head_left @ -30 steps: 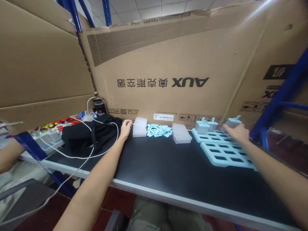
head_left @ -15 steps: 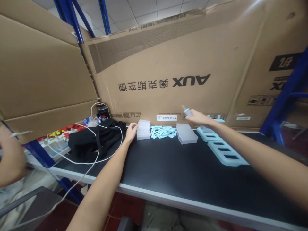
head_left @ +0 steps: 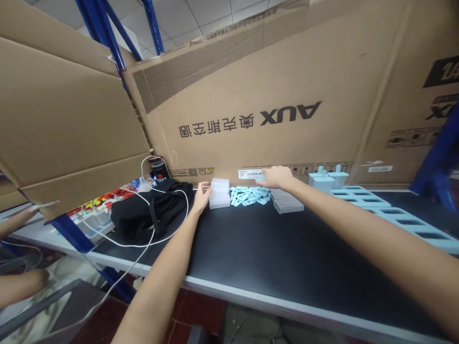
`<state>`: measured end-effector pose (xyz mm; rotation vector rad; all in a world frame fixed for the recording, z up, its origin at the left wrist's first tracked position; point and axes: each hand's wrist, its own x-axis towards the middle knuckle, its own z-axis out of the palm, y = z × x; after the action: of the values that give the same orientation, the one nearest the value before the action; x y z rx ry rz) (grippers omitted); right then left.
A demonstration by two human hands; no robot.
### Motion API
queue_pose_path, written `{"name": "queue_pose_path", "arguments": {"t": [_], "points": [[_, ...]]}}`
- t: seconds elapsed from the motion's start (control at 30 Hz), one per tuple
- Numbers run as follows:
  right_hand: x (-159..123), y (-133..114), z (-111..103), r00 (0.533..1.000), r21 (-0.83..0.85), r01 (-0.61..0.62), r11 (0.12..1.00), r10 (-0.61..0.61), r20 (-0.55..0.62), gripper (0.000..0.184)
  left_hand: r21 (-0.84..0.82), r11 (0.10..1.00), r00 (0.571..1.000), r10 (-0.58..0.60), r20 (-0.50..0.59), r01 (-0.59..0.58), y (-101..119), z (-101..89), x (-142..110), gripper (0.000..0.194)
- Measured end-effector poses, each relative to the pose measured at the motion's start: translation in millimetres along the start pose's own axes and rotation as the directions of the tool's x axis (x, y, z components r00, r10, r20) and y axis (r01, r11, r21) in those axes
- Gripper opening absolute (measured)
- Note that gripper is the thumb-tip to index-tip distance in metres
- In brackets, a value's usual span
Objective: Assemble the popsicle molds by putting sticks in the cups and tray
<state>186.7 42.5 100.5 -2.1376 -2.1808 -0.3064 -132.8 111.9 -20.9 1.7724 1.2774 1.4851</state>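
Note:
My left hand point(head_left: 202, 196) reaches to the back of the black table point(head_left: 272, 258), its fingers curled against the left side of a small stack of clear plastic pieces point(head_left: 220, 193). My right hand point(head_left: 277, 177) hovers over a loose pile of pale blue sticks point(head_left: 249, 195), just behind a second clear stack point(head_left: 288, 202). Its fingers are closed on a small pale piece point(head_left: 259, 177) that pokes out to the left.
Pale blue mould trays point(head_left: 387, 210) lie at the right, with two stick-topped pieces point(head_left: 328, 177) behind them. A black bag point(head_left: 150, 210) with a white cable point(head_left: 158, 241) sits left. A large cardboard box point(head_left: 272, 95) walls the back. Another person's hands point(head_left: 17, 224) show at far left.
My right hand has swung left from the mould trays, carrying a small pale piece, to above the stick pile. My left hand has stayed at the clear stack. The view has turned left.

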Motion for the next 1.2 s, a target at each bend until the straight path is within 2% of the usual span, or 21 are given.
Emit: {"name": "queue_pose_path", "arguments": {"t": [0.17, 0.2, 0.27, 0.3, 0.37, 0.43, 0.47, 0.53, 0.63, 0.73, 0.83, 0.93, 1.0, 1.1, 1.17, 1.2], "points": [[2.4, -5.2, 5.9, 1.0, 0.116, -0.009, 0.993, 0.01, -0.009, 0.074, -0.019, 1.0, 1.0, 0.004, 0.007, -0.004, 1.7, -0.2, 0.5, 0.034], [1.3, -8.6, 7.4, 1.0, 0.148, 0.023, 0.989, -0.02, -0.022, 0.072, -0.023, 1.0, 1.0, 0.005, 0.007, -0.005, 1.9, -0.2, 0.7, 0.033], [-2.0, -19.6, 11.3, 0.983, 0.212, 0.181, 0.96, -0.169, -0.071, 0.065, -0.03, 1.0, 1.0, 0.004, 0.009, -0.004, 2.6, -0.2, 0.8, 0.031], [-3.8, -27.3, 13.6, 0.956, 0.244, 0.292, 0.925, -0.273, -0.11, 0.061, -0.032, 0.999, 1.0, 0.004, 0.01, -0.003, 3.2, -0.3, 0.7, 0.03], [-6.8, -46.2, 18.3, 0.859, 0.301, 0.511, 0.805, -0.462, -0.223, 0.054, -0.036, 0.999, 1.0, 0.003, 0.017, -0.002, 5.1, -0.5, 0.2, 0.029], [-7.4, -66.9, 22.7, 0.765, 0.327, 0.642, 0.693, -0.559, -0.319, 0.047, -0.038, 0.999, 1.0, 0.002, 0.025, -0.001, 7.5, -1.0, -0.6, 0.03], [-6.8, -76.7, 24.7, 0.742, 0.331, 0.669, 0.666, -0.573, -0.347, 0.044, -0.038, 0.999, 1.0, 0.0, 0.028, 0.001, 8.6, -1.4, -1.0, 0.031], [-3.9, -93.7, 28.7, 0.725, 0.331, 0.687, 0.646, -0.58, -0.372, 0.039, -0.038, 0.999, 1.0, -0.005, 0.029, 0.007, 9.8, -2.2, -1.8, 0.035], [0.8, -110.5, 36.8, 0.732, 0.316, 0.678, 0.664, -0.565, -0.382, 0.036, -0.039, 0.999, 0.999, -0.015, 0.028, 0.016, 9.4, -2.8, -2.3, 0.041], [2.1, -118.9, 45.7, 0.744, 0.286, 0.658, 0.697, -0.542, -0.391, 0.033, -0.04, 0.999, 0.999, -0.018, 0.038, 0.019, 8.2, -2.8, -2.2, 0.04], [-0.4, -116.8, 47.2, 0.737, 0.268, 0.661, 0.701, -0.536, -0.412, 0.034, -0.039, 0.999, 0.999, -0.009, 0.054, 0.011, 8.6, -3.3, -2.6, 0.038], [-6.1, -91.7, 35.5, 0.744, 0.254, 0.63, 0.734, -0.475, -0.47, 0.039, -0.035, 0.999, 0.998, 0.017, 0.056, -0.015, 9.9, -4.6, -3.9, 0.034], [-13.4, -56.1, 23.2, 0.762, 0.251, 0.55, 0.797, -0.356, -0.541, 0.04, -0.033, 0.999, 0.998, 0.031, 0.055, -0.029, 10.1, -5.1, -4.7, 0.033], [-33.2, 21.6, 8.3, 0.762, 0.263, 0.318, 0.911, -0.081, -0.643, 0.037, -0.03, 0.999, 0.998, 0.035, 0.056, -0.033, 8.6, -4.4, -4.8, 0.031], [-52.0, 78.8, 6.4, 0.717, 0.319, 0.082, 0.944, 0.167, -0.677, 0.035, -0.029, 0.999, 0.998, 0.035, 0.05, -0.034, 6.9, -3.3, -4.1, 0.029], [-62.1, 105.6, 8.9, 0.678, 0.366, -0.02, 0.93, 0.282, -0.679, 0.037, -0.029, 0.999, 0.998, 0.036, 0.046, -0.035, 6.0, -2.6, -3.7, 0.028]]}}
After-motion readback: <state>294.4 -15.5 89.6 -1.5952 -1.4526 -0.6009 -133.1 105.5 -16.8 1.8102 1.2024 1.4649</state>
